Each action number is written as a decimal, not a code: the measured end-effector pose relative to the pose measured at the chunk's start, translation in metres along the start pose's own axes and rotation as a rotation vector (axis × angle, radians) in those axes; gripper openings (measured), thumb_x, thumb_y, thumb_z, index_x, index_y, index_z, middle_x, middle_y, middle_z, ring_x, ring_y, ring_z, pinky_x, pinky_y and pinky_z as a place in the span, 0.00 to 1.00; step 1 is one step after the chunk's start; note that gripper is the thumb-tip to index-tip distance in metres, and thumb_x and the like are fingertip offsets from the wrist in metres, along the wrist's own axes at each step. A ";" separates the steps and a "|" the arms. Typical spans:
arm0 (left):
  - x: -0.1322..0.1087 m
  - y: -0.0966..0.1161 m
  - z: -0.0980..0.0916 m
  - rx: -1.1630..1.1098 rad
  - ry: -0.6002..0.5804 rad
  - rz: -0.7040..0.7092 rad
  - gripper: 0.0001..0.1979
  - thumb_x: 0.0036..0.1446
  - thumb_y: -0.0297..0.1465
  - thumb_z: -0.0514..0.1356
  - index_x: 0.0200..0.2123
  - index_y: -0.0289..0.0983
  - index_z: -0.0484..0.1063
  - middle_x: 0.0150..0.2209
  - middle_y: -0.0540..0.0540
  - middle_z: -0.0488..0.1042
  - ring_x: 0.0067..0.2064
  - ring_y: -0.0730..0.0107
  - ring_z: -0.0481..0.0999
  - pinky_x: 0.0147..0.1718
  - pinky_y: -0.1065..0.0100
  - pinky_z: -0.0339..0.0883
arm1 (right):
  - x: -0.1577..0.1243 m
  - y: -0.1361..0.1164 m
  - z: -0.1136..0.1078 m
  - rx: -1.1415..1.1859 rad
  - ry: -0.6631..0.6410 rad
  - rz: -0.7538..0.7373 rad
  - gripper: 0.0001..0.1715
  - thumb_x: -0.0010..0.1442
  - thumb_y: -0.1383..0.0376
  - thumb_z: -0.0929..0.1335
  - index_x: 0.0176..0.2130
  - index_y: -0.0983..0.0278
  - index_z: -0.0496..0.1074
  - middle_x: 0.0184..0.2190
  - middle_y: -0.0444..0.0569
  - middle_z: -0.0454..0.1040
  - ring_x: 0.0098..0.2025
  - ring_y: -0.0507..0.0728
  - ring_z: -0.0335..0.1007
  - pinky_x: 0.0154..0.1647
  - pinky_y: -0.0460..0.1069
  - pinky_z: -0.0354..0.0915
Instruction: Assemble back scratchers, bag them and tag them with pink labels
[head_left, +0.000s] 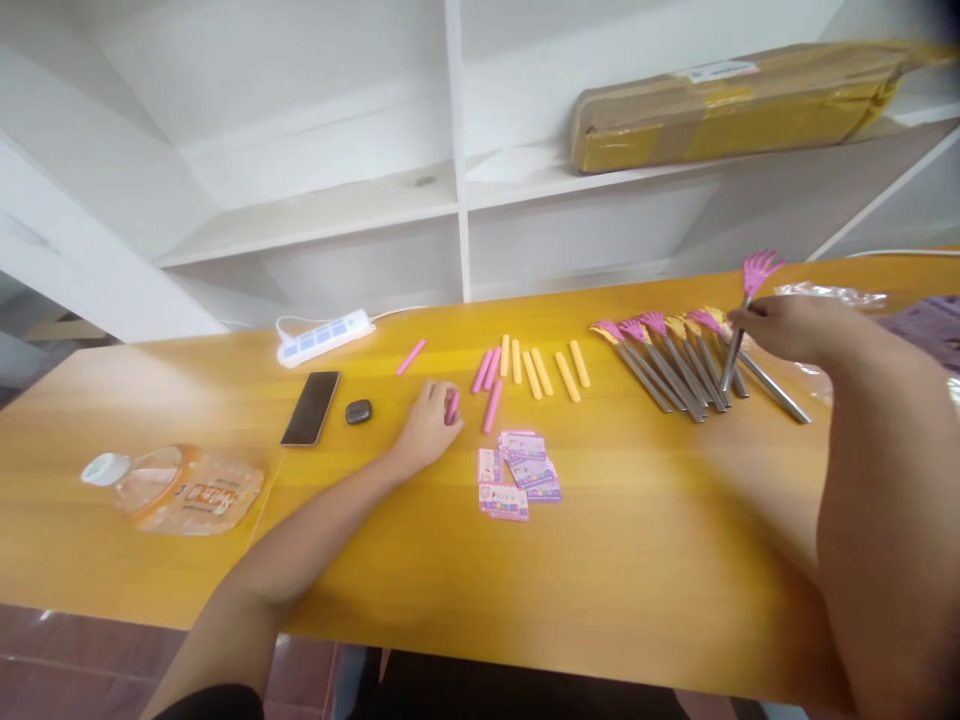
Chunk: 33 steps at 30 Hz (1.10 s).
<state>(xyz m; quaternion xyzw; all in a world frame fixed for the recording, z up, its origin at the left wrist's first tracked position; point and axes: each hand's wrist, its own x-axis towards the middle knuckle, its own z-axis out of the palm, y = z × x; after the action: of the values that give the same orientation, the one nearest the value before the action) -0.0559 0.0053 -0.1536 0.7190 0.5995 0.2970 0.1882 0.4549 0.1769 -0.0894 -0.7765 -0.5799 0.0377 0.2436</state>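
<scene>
My left hand (427,428) is closed around a pink handle tube (452,406) just above the table. My right hand (784,325) grips a back scratcher (760,270) by its metal rod, with the pink claw-shaped head pointing up. Below it lies a row of back scratchers (667,360) with pink and yellow heads and bare metal rods. Loose pink tubes (493,406) lie right of my left hand, and several yellow tubes (541,372) lie beyond them. Nearer to me is a loose pile of printed cards (529,465).
On the left are a large plastic bottle (199,492) lying on its side, a phone (310,408), a small black case (358,411) and a white power strip (326,338). Clear plastic bags (832,296) lie at the right. A taped carton (720,115) sits on the white shelf (360,205).
</scene>
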 end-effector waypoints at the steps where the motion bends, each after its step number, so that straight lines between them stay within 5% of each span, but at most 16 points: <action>1: 0.002 -0.001 0.001 -0.010 0.008 -0.020 0.22 0.59 0.20 0.63 0.56 0.39 0.71 0.52 0.43 0.73 0.43 0.66 0.76 0.52 0.59 0.73 | -0.005 -0.009 -0.007 -0.048 -0.056 0.003 0.25 0.68 0.56 0.76 0.28 0.74 0.82 0.41 0.68 0.83 0.32 0.49 0.65 0.39 0.57 0.51; 4: 0.009 -0.003 0.004 -0.047 0.002 -0.048 0.27 0.56 0.21 0.66 0.59 0.38 0.69 0.46 0.46 0.79 0.39 0.67 0.77 0.49 0.62 0.73 | -0.026 -0.044 -0.027 -0.087 -0.138 0.011 0.17 0.73 0.62 0.73 0.33 0.69 0.80 0.42 0.62 0.82 0.31 0.50 0.57 0.41 0.56 0.52; 7: 0.010 -0.001 0.003 -0.059 -0.021 -0.029 0.17 0.61 0.25 0.64 0.53 0.39 0.74 0.38 0.50 0.79 0.37 0.67 0.78 0.45 0.64 0.73 | -0.059 -0.088 -0.029 0.152 -0.173 0.010 0.17 0.74 0.66 0.71 0.30 0.65 0.77 0.30 0.50 0.76 0.30 0.51 0.59 0.40 0.53 0.55; 9: 0.007 0.003 -0.001 -0.059 -0.045 0.019 0.09 0.69 0.28 0.59 0.49 0.40 0.76 0.40 0.49 0.81 0.41 0.65 0.79 0.48 0.63 0.72 | -0.088 -0.117 -0.018 0.471 -0.230 0.010 0.19 0.73 0.65 0.71 0.28 0.64 0.74 0.22 0.44 0.68 0.27 0.51 0.58 0.35 0.51 0.53; 12: 0.000 0.011 -0.007 -0.063 -0.114 0.102 0.13 0.76 0.36 0.53 0.50 0.41 0.78 0.48 0.46 0.83 0.50 0.63 0.81 0.54 0.63 0.72 | -0.144 -0.151 0.011 0.957 -0.322 -0.012 0.23 0.69 0.54 0.73 0.28 0.62 0.67 0.20 0.41 0.60 0.24 0.49 0.50 0.27 0.50 0.46; 14: -0.005 0.016 -0.007 -0.050 -0.176 0.150 0.14 0.77 0.40 0.54 0.52 0.42 0.78 0.51 0.46 0.84 0.52 0.61 0.82 0.56 0.63 0.72 | -0.184 -0.163 0.031 1.071 -0.396 -0.031 0.28 0.66 0.47 0.73 0.27 0.60 0.62 0.21 0.41 0.58 0.23 0.49 0.49 0.24 0.49 0.45; 20: -0.012 0.023 0.000 0.056 -0.376 0.317 0.20 0.80 0.40 0.49 0.66 0.47 0.74 0.66 0.45 0.79 0.64 0.60 0.80 0.63 0.60 0.70 | -0.251 -0.147 0.065 1.303 -0.477 -0.057 0.28 0.68 0.47 0.71 0.27 0.57 0.56 0.18 0.40 0.51 0.20 0.52 0.45 0.21 0.52 0.48; 27: -0.014 0.027 0.004 0.115 -0.407 0.255 0.18 0.77 0.43 0.55 0.63 0.43 0.71 0.54 0.41 0.85 0.51 0.55 0.86 0.51 0.59 0.75 | -0.246 -0.132 0.076 1.361 -0.407 -0.091 0.20 0.68 0.47 0.72 0.33 0.58 0.76 0.17 0.44 0.59 0.19 0.53 0.48 0.20 0.54 0.42; 33: -0.013 0.025 0.004 0.140 -0.444 0.269 0.16 0.78 0.44 0.54 0.60 0.44 0.71 0.51 0.43 0.85 0.48 0.57 0.86 0.47 0.61 0.73 | -0.248 -0.130 0.079 1.371 -0.454 -0.040 0.22 0.66 0.45 0.74 0.33 0.60 0.79 0.18 0.45 0.62 0.20 0.51 0.51 0.21 0.52 0.45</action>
<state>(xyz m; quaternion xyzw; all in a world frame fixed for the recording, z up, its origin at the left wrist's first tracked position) -0.0360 -0.0125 -0.1435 0.8510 0.4618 0.1121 0.2236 0.2327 0.0026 -0.1593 -0.4111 -0.4764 0.5489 0.5502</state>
